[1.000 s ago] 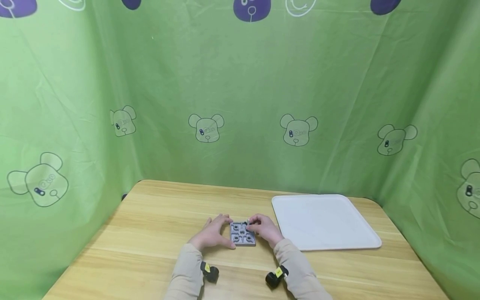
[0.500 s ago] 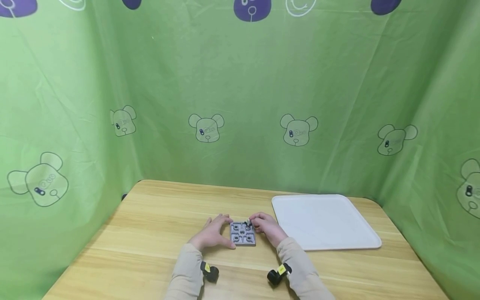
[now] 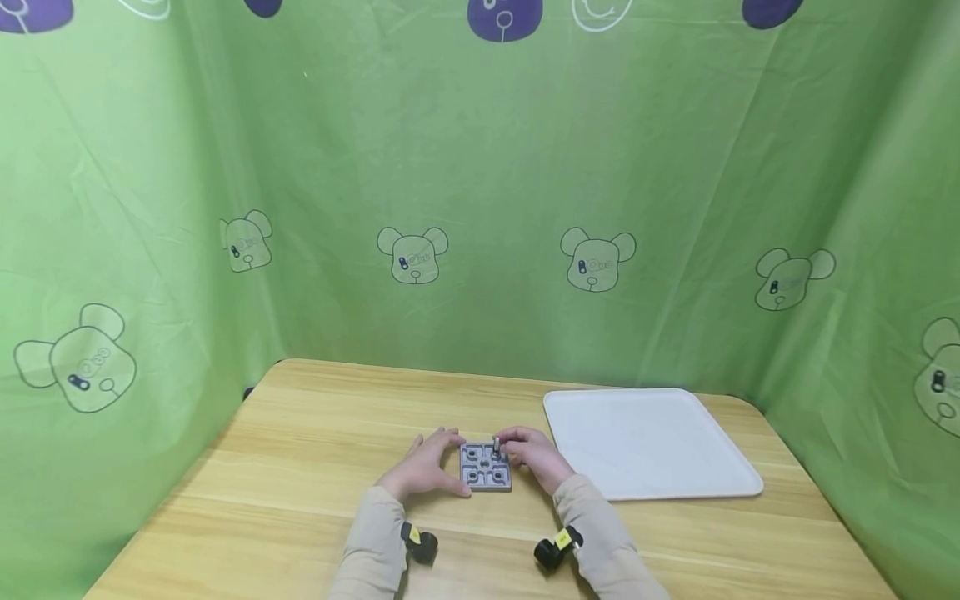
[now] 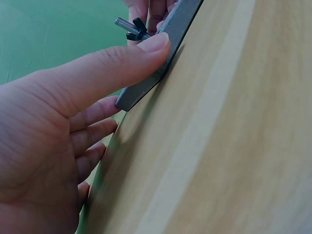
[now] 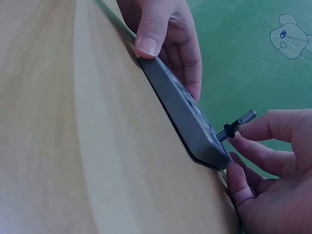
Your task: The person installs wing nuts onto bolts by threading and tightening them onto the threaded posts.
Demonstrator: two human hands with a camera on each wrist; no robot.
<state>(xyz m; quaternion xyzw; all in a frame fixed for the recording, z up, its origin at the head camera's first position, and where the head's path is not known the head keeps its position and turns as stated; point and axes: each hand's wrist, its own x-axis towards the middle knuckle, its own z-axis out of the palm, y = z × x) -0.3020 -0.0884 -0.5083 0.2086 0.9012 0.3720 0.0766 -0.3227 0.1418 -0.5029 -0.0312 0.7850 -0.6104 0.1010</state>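
A square grey metal plate (image 3: 485, 480) with recessed channels lies on the table in the head view. My left hand (image 3: 426, 467) grips its left side, with the thumb at the near corner and fingers at the far one. From the far right part of the plate rises a threaded bolt (image 5: 250, 115) carrying a black wing nut (image 5: 231, 129). The fingertips of my right hand (image 3: 531, 454) touch the wing nut, while in the right wrist view its thumb (image 5: 237, 176) lies against the plate's corner. The left wrist view shows the left thumb (image 4: 153, 44) over the plate's edge.
A white tray (image 3: 648, 442) lies on the wooden table (image 3: 315, 417), just right of my right hand. Green curtains (image 3: 495, 167) with bear-head prints hang behind the table and at both sides. Black wrist cameras sit on both sleeves.
My right hand has drawn back slightly to the right from over the bolt, leaving the bolt in plain view. The wing nut's wings have turned. The left hand and plate stay put.
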